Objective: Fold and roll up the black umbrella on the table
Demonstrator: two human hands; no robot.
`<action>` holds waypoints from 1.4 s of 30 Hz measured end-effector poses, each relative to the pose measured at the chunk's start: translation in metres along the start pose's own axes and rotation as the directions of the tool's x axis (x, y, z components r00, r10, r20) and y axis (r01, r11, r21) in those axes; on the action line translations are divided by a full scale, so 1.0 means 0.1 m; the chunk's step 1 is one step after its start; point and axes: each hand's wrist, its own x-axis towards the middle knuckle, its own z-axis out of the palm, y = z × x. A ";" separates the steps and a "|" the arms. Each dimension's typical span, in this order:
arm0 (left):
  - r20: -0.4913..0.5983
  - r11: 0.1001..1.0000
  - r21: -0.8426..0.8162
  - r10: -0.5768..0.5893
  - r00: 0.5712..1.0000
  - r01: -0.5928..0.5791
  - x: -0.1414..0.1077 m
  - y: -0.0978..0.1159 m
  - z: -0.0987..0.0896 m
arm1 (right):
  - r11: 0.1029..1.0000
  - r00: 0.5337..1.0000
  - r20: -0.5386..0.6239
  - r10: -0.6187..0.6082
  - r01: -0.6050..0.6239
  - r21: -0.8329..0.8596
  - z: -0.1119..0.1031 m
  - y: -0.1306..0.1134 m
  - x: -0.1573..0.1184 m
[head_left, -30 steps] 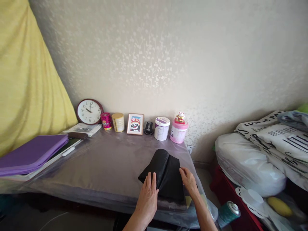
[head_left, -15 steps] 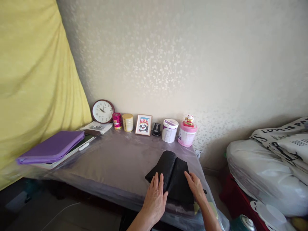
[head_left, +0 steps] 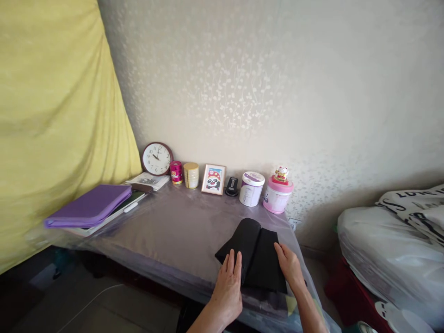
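A black folded cloth (head_left: 265, 261) lies near the front right corner of the table, its left part bulging up in a rounded fold and its right part flat. My left hand (head_left: 229, 286) rests on the rounded fold with its fingers stretched out. At the cloth's right edge, my right hand (head_left: 289, 263) has its fingers closed on the border; the thumb is not clearly visible.
Along the wall stand a clock (head_left: 157, 158), a pink can (head_left: 176, 172), a yellow-lidded jar (head_left: 191, 175), a panda picture frame (head_left: 213, 179), a black device (head_left: 231, 186) and two tubs (head_left: 251, 189). A purple folder (head_left: 88, 206) lies left. Bagged bedding (head_left: 388, 254) sits right.
My right hand's fingers have drawn together at the cloth's right edge. My left hand stays on the fold. The whole view has shifted slightly, so things appear farther right.
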 end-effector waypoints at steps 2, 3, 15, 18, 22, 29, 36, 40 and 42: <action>0.002 1.000 0.012 0.008 1.000 -0.008 0.00 0.00 0.00 | 0.989 1.000 -0.003 -0.014 0.014 -0.147 -0.03 -0.09 0.04; 0.005 1.000 0.021 0.011 1.000 -0.011 -0.01 0.00 -0.01 | 0.979 1.000 0.007 -0.014 0.015 -0.204 -0.04 -0.12 0.06; -0.026 0.997 0.066 0.028 0.999 -0.026 -0.01 -0.02 0.04 | 0.985 0.988 0.113 0.107 -0.121 0.123 -0.07 -0.07 0.05; -0.031 0.998 0.066 0.023 0.999 -0.021 0.00 -0.03 0.07 | 0.933 0.965 0.196 0.175 -0.226 0.279 -0.09 -0.15 0.04; -0.027 0.998 0.062 0.024 0.999 -0.022 0.01 -0.03 0.07 | 0.897 0.956 0.236 0.174 -0.253 0.362 -0.05 -0.32 0.10; -0.013 0.997 0.080 0.012 1.000 -0.011 0.01 -0.01 0.06 | 0.869 0.970 0.192 0.149 -0.221 0.442 0.22 -0.66 0.21; -0.078 0.995 0.054 0.082 0.994 -0.078 0.06 -0.13 0.22 | 0.891 0.957 0.244 0.155 -0.242 0.385 0.61 -0.91 0.28; -0.161 0.995 0.051 0.095 0.982 -0.088 0.05 -0.16 0.26 | 0.963 0.956 0.265 0.125 -0.181 0.199 0.77 -0.94 0.26; -0.187 0.995 0.056 0.095 0.978 -0.086 0.04 -0.17 0.26 | 0.993 0.965 0.249 0.088 -0.104 0.053 0.80 -0.95 0.24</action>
